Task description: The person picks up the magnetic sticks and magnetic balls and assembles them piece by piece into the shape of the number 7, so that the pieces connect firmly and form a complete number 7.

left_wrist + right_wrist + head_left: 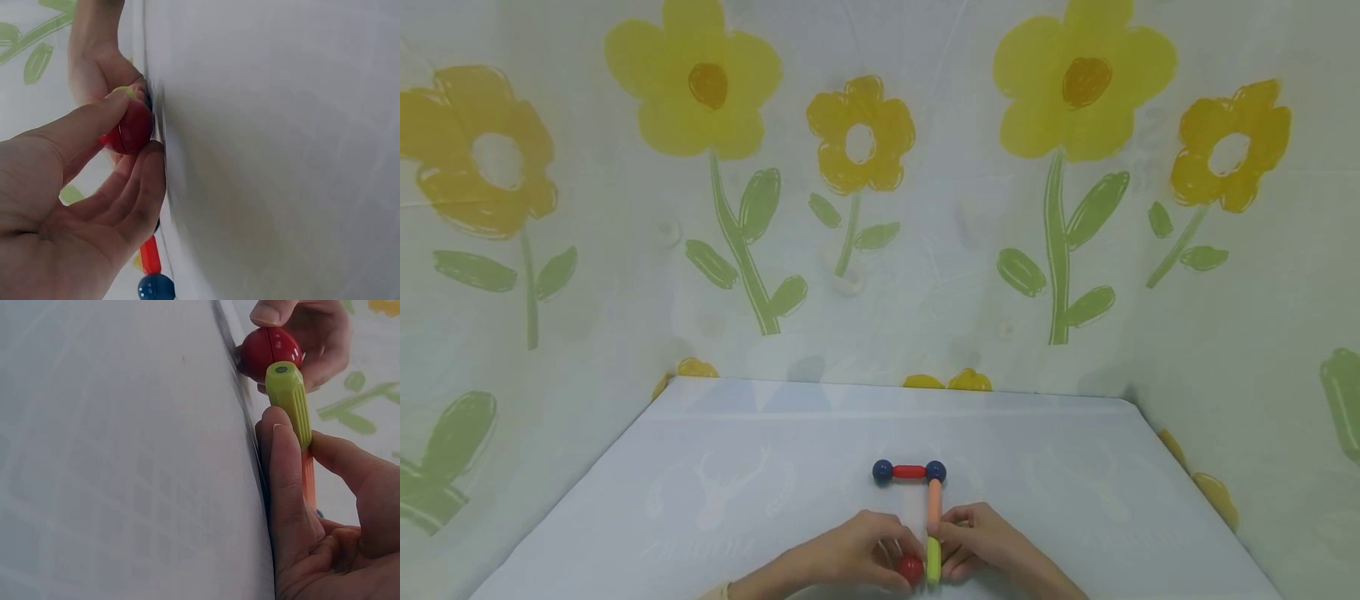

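My left hand [853, 552] pinches a shiny red ball [910, 569] between thumb and fingers, just above or on the table. Close to its right, my right hand [988, 537] grips a yellow-green ribbed magnetic rod [933, 560]. The rod's free end shows a small dark disc in the right wrist view, beside the red ball [265, 353]; whether they touch I cannot tell. An orange rod [935, 500] runs in line from the yellow-green one to a dark blue ball [936, 472]. From there a red rod [909, 472] leads left to another blue ball [883, 472].
The joined pieces lie on a white table [760, 467] with faint printed patterns. Cloth walls [925, 250] with yellow flowers rise behind the table and along both sides.
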`<state>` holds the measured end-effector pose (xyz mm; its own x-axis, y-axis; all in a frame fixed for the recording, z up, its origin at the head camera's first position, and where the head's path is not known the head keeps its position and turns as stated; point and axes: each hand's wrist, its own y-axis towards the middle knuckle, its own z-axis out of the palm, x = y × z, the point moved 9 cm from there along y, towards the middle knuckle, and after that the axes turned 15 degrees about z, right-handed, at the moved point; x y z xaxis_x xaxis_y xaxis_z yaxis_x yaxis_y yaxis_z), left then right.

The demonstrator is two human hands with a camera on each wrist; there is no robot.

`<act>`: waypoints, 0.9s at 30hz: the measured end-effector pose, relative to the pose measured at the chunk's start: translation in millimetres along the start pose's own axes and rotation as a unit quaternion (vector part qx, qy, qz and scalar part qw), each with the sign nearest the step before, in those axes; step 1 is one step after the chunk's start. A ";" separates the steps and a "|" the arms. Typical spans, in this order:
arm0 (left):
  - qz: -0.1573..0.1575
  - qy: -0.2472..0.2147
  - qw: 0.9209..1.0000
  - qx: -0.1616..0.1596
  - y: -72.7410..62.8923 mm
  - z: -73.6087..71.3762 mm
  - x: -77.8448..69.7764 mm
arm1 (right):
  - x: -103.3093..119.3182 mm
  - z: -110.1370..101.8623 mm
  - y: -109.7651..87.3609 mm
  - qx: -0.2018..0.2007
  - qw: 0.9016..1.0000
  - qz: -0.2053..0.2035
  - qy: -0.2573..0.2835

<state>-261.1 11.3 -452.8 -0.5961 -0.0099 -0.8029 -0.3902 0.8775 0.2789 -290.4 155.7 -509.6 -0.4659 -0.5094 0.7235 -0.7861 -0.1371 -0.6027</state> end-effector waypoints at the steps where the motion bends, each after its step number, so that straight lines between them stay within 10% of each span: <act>1: 0.000 -0.002 1.000 0.003 -0.2 0.9 -0.5 | -0.3 -0.1 0.2 -0.001 1.000 0.001 -0.001; 27: -0.043 -0.051 0.996 0.057 4.0 25.8 -7.0 | -3.7 0.0 5.7 -0.005 1.000 0.024 0.006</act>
<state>-240.4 27.3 -459.7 -0.4878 -0.0445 -0.8718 -0.3511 0.9244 0.1492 -293.2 156.7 -515.8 -0.5079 -0.5046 0.6981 -0.7671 -0.1037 -0.6331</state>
